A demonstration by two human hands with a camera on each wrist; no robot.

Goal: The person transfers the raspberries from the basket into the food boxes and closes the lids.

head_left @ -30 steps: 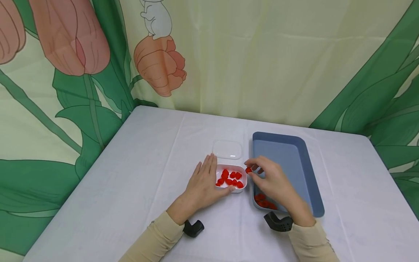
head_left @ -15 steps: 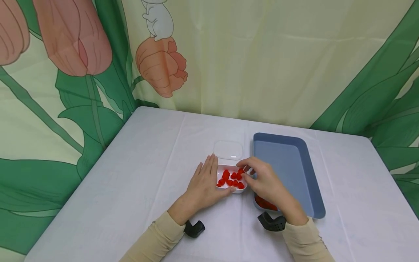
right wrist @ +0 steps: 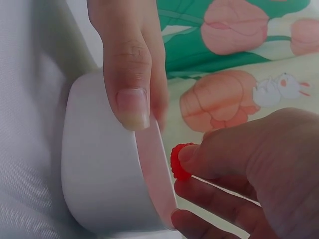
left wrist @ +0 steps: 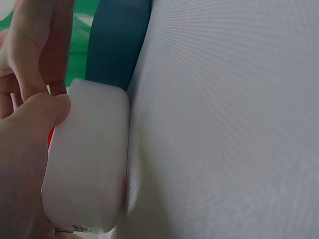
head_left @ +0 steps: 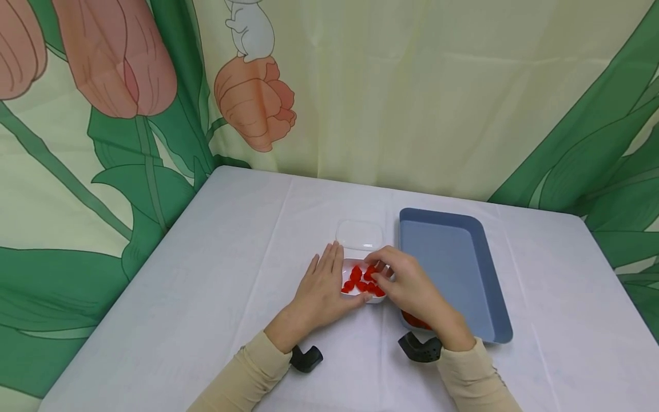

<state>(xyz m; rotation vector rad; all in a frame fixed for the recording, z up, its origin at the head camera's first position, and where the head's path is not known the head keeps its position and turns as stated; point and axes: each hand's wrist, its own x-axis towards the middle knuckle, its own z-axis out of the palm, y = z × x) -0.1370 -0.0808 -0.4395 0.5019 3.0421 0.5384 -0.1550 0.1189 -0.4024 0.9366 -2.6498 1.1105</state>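
**Red, bumpy, berry-like piece [right wrist: 181,162] being held over a white, rounded plastic box [left wrist: 89,154]**

At the left, the person's bare left hand [head_left: 316,292] is bracing the box; its fingers are lying straight along the left side, and its thumb is pressing at the near rim, steadying more than gripping. The box is sitting upright on a white-clothed table [head_left: 247,246]; loose red, berry-like pieces [head_left: 356,274] are lying inside it; just beyond, a clear, flat plastic lid with rounded corners [head_left: 359,236] is resting on the cloth.

Over the box's right side, the bare right hand [head_left: 409,283] is hovering, thumb and fingertips closing in a pinch on the single piece, just above the rim; its other fingers are bending beneath, holding nothing visible. Farther right, a shallow, rectangular, blue-grey tray [head_left: 443,246] is standing just beside the box; more red pieces [head_left: 414,321] are showing in its near-left corner, partly hidden by the right arm.

Only fingertips are holding the small piece, so a loosening pinch could be sending it onto the rim and out, perhaps into the gap by the tray; the left hand is bracing mainly from one side, so a harder push could be sliding the box against the tray; the black right-wrist camera mount [head_left: 419,347] is hanging near the tray's near edge, so a low sweep could be catching it.
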